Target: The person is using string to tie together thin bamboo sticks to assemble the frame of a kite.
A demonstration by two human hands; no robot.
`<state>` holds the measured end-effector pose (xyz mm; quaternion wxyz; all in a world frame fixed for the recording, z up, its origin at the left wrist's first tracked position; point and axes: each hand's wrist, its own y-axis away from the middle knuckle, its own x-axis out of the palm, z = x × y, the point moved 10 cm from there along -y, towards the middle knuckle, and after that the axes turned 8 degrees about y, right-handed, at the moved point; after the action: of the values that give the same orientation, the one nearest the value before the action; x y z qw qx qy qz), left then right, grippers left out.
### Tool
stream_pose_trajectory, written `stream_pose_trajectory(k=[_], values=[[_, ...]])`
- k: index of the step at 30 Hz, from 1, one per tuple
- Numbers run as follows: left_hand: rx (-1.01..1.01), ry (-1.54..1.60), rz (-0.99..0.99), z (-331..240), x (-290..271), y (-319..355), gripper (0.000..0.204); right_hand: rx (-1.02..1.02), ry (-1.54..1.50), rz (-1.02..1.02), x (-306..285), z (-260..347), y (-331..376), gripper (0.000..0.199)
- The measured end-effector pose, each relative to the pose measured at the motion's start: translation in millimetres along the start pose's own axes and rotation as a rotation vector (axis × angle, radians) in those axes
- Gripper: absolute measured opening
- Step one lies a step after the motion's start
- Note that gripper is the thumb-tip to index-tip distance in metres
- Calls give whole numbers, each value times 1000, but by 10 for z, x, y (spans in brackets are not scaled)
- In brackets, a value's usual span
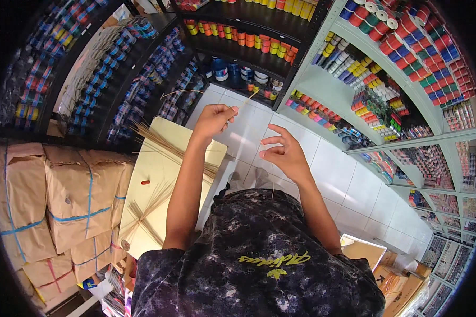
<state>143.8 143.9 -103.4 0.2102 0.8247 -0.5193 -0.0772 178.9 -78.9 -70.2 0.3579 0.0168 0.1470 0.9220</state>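
My left hand [215, 121] is raised over the far edge of a cream-topped table [163, 170], its fingers pinched together. They grip a thin, bent brown stick [182, 93], which appears to stick out on both sides of the fist; its middle is hidden in the fingers. To the right, my right hand [285, 152] hovers above the floor with fingers apart and slightly curled, nothing visible in it. On the table, partly behind my left forearm, lies a bundle of thin brown sticks [166, 141]. Nearer me, more thin sticks [143, 217] lie crossed in a fan.
A small red object [145, 183] rests on the table. Brown paper parcels [71, 195] tied with blue cord are stacked at left. Dark shelves [238, 50] and a pale shelf unit [314, 87] hold many spools. White floor tiles [328, 169] lie below; cardboard boxes [396, 285] stand at lower right.
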Motion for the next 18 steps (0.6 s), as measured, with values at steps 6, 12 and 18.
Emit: stream_pose_trajectory(k=[6,12,18], values=[[14,-33,-14,-56,-42,39,28,-26,23,-47,-44,62,45,67],[18,-12,-1,-76,-76,73,30,-47,-43,-24,-38,13,35,58],[-6,-5,8,-69,-95,79,26,-60,-3,-45,-63,11,44,54]])
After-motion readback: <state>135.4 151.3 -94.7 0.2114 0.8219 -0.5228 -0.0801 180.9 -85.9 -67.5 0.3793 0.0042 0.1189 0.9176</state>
